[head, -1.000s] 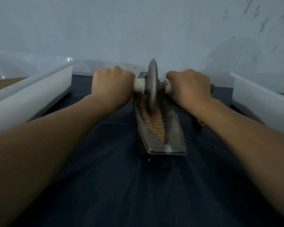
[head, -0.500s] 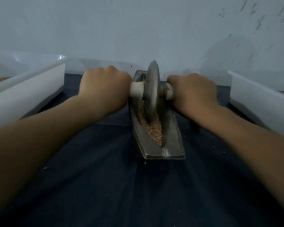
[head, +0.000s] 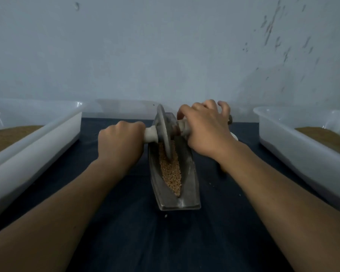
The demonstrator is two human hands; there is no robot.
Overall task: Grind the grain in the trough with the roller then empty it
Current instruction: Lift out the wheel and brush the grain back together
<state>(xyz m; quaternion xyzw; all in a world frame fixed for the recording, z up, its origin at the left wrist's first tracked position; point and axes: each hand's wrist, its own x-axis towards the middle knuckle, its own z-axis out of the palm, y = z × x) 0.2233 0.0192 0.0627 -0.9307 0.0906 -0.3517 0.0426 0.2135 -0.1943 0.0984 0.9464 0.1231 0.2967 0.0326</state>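
Both bare forearms are seen reaching in from the near edge over a dark blue cloth (head: 126, 222). A few stray kernels (head: 165, 215) are scattered on the cloth just before the trough.

The metal trough (head: 177, 205) is laid lengthwise at the middle of the cloth, its blunt near end turned toward the person. Grain (head: 171, 173) is heaped along the groove, from near that end up to the disc.

The roller (head: 164, 130) is stood on edge in the far half of the trough, its rim sunk into the grain. Its pale left handle (head: 151, 135) is gripped by the left hand (head: 120, 142), whose fingers are curled tightly round it in a fist. The right handle is pressed under the palm of the right hand (head: 204, 130). That hand's fingers (head: 210, 104) are loosened, their tips lifted clear of the handle and spread. The thumb is hidden.

A white tray (head: 37, 142) is set along the left side and another white tray (head: 294, 146) along the right, each well apart from the trough. Brown meal (head: 322, 136) is held in the right one, and a like brown fill is seen in the left.

Behind, a clear bin (head: 126, 108) is placed against a pale, flecked wall (head: 165, 46).
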